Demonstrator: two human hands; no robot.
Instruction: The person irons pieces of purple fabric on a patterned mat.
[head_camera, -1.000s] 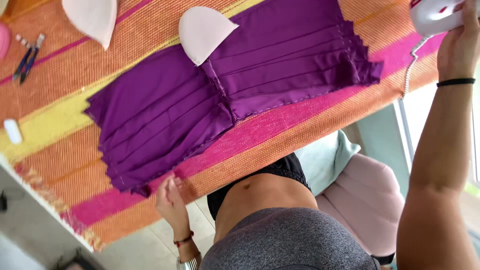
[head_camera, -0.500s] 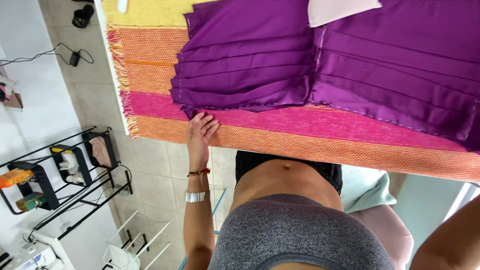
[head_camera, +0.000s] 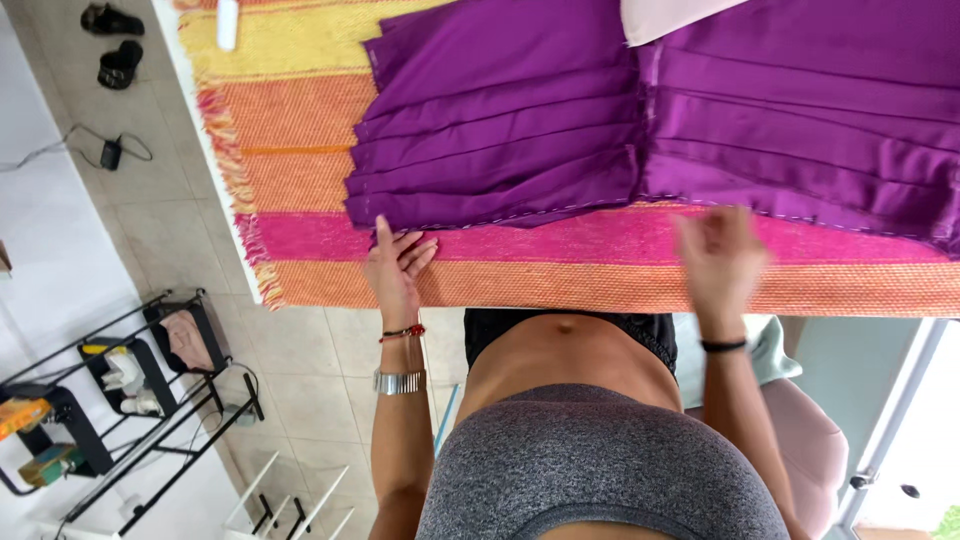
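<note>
We see bright, even daylight, strongest from window at lower right, washed to white. Shadows soft, barely marked. Our right hand smeared by motion blur; left hand sharp, as is pleated purple fabric just beyond its fingertips. Satin sheen mild, no glare.

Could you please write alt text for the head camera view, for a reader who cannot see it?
Seen from above, a person's left hand rests flat on a striped woven cloth at the near edge of pleated purple fabric. The right hand, blurred, hovers near the fabric's other half. A black wire rack stands on the tiled floor.
</note>
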